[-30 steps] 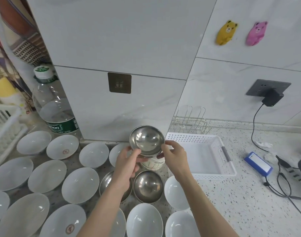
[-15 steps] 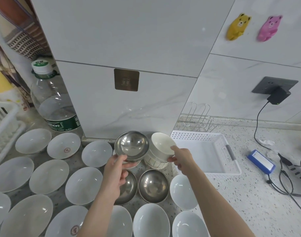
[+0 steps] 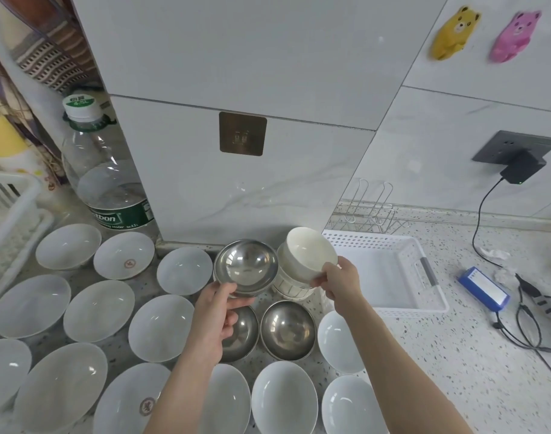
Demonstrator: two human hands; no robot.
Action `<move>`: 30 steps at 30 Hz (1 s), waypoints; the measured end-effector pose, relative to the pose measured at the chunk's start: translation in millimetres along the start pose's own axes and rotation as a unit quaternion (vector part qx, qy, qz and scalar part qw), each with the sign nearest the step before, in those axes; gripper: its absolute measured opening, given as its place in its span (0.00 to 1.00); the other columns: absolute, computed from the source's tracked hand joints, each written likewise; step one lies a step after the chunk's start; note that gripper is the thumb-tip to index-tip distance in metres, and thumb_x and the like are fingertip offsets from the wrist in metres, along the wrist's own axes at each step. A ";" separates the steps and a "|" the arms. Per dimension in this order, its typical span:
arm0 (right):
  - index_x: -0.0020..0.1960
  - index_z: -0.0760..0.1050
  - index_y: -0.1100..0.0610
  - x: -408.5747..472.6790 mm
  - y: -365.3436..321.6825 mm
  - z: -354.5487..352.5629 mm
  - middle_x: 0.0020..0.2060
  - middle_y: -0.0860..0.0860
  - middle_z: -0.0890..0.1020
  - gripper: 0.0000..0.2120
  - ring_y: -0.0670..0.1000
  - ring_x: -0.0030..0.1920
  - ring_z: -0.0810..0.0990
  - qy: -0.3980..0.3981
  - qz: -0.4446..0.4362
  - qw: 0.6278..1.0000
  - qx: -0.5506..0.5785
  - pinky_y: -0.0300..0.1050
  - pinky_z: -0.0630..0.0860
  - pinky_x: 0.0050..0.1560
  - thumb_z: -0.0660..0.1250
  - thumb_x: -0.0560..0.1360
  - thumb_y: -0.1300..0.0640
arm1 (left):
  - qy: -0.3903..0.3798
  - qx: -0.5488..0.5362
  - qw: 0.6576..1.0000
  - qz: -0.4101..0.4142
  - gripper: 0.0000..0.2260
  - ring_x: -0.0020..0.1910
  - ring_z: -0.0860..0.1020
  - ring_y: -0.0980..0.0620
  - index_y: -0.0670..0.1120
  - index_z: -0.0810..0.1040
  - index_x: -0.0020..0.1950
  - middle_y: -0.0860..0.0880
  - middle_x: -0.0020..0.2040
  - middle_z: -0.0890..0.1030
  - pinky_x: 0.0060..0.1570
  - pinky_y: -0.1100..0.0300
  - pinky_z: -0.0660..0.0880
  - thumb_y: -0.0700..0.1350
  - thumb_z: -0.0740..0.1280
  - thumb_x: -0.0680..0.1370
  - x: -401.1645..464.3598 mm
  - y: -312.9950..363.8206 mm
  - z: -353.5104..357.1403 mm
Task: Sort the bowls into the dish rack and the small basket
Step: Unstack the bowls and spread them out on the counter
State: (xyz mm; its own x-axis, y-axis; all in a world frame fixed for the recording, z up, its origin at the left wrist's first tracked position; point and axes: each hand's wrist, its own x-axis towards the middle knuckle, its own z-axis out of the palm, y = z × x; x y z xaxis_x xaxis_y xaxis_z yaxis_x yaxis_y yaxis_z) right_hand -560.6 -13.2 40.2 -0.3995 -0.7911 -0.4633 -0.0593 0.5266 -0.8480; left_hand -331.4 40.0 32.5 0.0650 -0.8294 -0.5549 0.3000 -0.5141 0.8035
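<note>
My left hand [image 3: 219, 311] holds a shiny steel bowl [image 3: 246, 265] by its near rim, raised above the counter. My right hand [image 3: 341, 285] grips a small white bowl [image 3: 310, 252], tilted, just over a stack of ribbed white bowls [image 3: 291, 286]. Two more steel bowls [image 3: 288, 330] sit on the counter below my hands. Several white bowls [image 3: 98, 310] are spread over the left and front of the counter. The small white perforated basket [image 3: 390, 245] stands to the right. A white dish rack [image 3: 7, 214] is at the far left edge.
A large water bottle [image 3: 106, 180] stands at the back left beside a white pillar. A wire rack [image 3: 371, 211] sits behind the basket. A blue box [image 3: 484, 288], cables and a plugged charger [image 3: 523, 167] lie at the right.
Both hands held the steel bowl a second ago. My right hand let go, took the small white bowl from the stack and lifted it; my left hand moved the steel bowl slightly left.
</note>
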 end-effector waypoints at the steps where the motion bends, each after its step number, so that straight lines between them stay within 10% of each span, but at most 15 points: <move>1: 0.51 0.72 0.62 -2.8 -1.8 -3.5 0.24 0.61 0.79 0.12 0.46 0.18 0.62 0.002 -0.005 1.000 0.025 0.35 0.58 0.18 0.55 0.71 0.68 | -0.001 0.001 1.000 0.004 0.06 0.22 0.62 0.56 0.45 0.75 0.52 0.42 0.42 0.87 0.18 0.67 0.56 0.46 0.64 0.78 -2.3 -0.3 -0.4; 24: 0.63 0.72 0.55 -27.7 80.6 -212.1 0.24 0.60 0.80 0.21 0.54 0.26 0.72 0.055 -0.040 0.990 0.125 0.36 0.60 0.19 0.55 0.74 0.69 | -0.014 0.053 0.998 0.032 0.08 0.23 0.63 0.56 0.47 0.78 0.56 0.41 0.42 0.86 0.19 0.66 0.54 0.45 0.63 0.79 -75.4 -80.3 121.6; 30: 0.69 0.70 0.50 -23.3 123.1 -249.9 0.45 0.57 0.83 0.26 0.51 0.26 0.80 -0.048 -0.042 0.998 -0.030 0.37 0.70 0.23 0.57 0.73 0.68 | 0.056 -0.005 0.998 0.018 0.07 0.20 0.61 0.56 0.44 0.75 0.55 0.39 0.42 0.86 0.17 0.67 0.55 0.44 0.63 0.79 -99.5 -120.8 156.7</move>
State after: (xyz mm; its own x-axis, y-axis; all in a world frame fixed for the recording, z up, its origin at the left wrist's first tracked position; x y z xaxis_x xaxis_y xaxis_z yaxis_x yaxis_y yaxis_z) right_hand -787.1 147.9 10.9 -0.3011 -0.8577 -0.4167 -0.1444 0.4730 -0.8692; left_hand -523.2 150.3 24.3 0.1810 -0.8176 -0.5466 0.3054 -0.4816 0.8215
